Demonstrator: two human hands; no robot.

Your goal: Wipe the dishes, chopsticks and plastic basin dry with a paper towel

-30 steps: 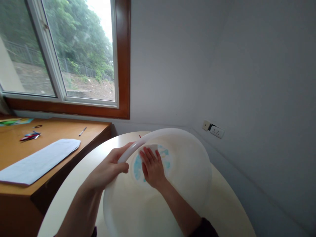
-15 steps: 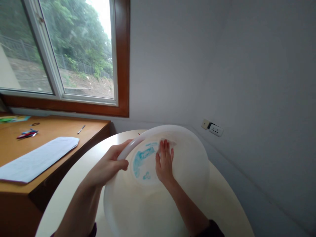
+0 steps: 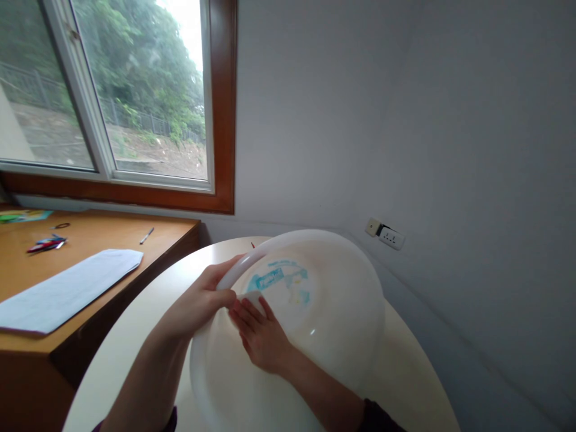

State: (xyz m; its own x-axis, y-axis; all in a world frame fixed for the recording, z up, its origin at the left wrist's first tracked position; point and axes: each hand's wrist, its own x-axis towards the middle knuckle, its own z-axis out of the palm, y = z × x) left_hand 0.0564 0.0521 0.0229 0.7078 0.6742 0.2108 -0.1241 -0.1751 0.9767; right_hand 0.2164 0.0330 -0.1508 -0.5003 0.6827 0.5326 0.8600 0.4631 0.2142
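Note:
A large white plastic basin (image 3: 342,300) is tilted up on a round cream table (image 3: 148,312), its inside facing me, with a blue printed label (image 3: 279,279) on its bottom. My left hand (image 3: 198,306) is closed on the basin's left rim. My right hand (image 3: 258,336) lies flat inside the basin on its left wall, fingers stretched toward the rim. It presses a small white cloth or tissue (image 3: 251,296) whose edge shows past the fingertips.
A wooden desk (image 3: 94,240) stands to the left under a window (image 3: 112,90), carrying a white paper sheet (image 3: 67,288), a pen (image 3: 147,235) and coloured pens (image 3: 45,243). A wall socket (image 3: 387,235) sits on the grey wall to the right.
My right hand has slid from the bottom of the basin, over the blue label, down and left to the wall near my left hand. The left hand has kept its hold on the rim.

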